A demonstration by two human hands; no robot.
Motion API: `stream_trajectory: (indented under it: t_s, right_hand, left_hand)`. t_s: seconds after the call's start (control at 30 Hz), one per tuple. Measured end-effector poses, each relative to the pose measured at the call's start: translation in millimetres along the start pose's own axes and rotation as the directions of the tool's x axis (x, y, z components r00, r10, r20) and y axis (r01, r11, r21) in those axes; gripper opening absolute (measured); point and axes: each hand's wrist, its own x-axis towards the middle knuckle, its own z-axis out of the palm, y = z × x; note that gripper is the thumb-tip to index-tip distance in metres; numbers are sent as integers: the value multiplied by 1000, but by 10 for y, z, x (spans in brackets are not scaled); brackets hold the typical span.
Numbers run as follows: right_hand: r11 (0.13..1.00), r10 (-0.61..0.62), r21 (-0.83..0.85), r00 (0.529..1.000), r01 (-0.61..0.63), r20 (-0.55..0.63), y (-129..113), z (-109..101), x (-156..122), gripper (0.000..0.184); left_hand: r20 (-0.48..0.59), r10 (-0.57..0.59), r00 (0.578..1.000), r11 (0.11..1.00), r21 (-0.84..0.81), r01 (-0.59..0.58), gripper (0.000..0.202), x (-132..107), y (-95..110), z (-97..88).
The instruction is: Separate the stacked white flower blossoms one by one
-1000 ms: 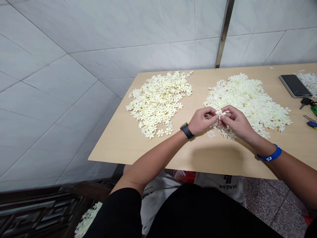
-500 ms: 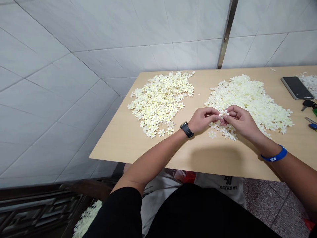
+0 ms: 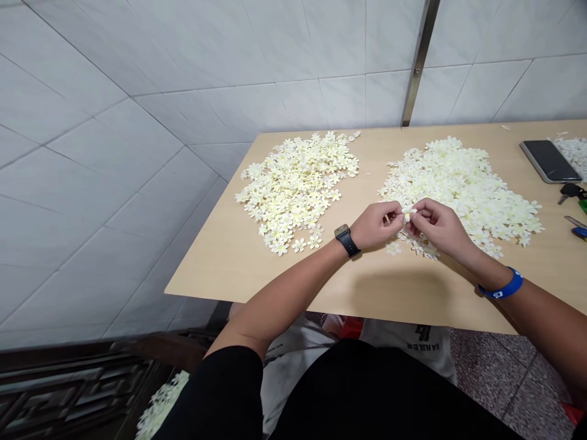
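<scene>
Between my fingertips is a small white artificial flower (image 3: pixel 408 212) with a pale yellow centre. My left hand (image 3: pixel 376 223), a black watch on its wrist, pinches the flower's left side. My right hand (image 3: pixel 438 226) grips the flower from the right, with thumb and forefinger closed on it. Both hands are just above the near edge of a spread pile of white flowers (image 3: pixel 463 183). Another heap of flowers with yellower centres (image 3: pixel 296 183) lies to the left on the tan tabletop (image 3: pixel 293 284). My fingers partly hide the held flower.
A phone (image 3: pixel 550 161) lies at the right, near a black key (image 3: pixel 570 193) and blue-handled scissors (image 3: pixel 580 231) cut off by the frame. Small white pieces (image 3: pixel 573 153) sit behind the phone. A tiled wall (image 3: pixel 302 101) borders the table. More flowers (image 3: pixel 162 406) show at lower left.
Both hands have shifted slightly left with the flower between them. The flower has turned, and its yellow centre now shows more. The piles look the same.
</scene>
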Motion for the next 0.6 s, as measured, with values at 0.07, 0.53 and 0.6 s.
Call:
stream_trajectory:
  t_s: [0.07, 0.53, 0.6]
  right_hand:
    - [997, 15, -73, 996, -9, 92, -14, -31, 0, 23]
    - [927, -188, -309, 976, 214, 111, -127, -126, -45, 30]
    - [923, -198, -312, 974, 223, 109, -119, -117, -35, 29]
  left_hand:
    - [-2, 19, 1000, 1000, 21, -19, 21, -1, 9, 3]
    - [239, 49, 970, 999, -26, -44, 43, 14, 45, -25]
    - [231, 33, 972, 999, -16, -30, 44, 22, 21, -32]
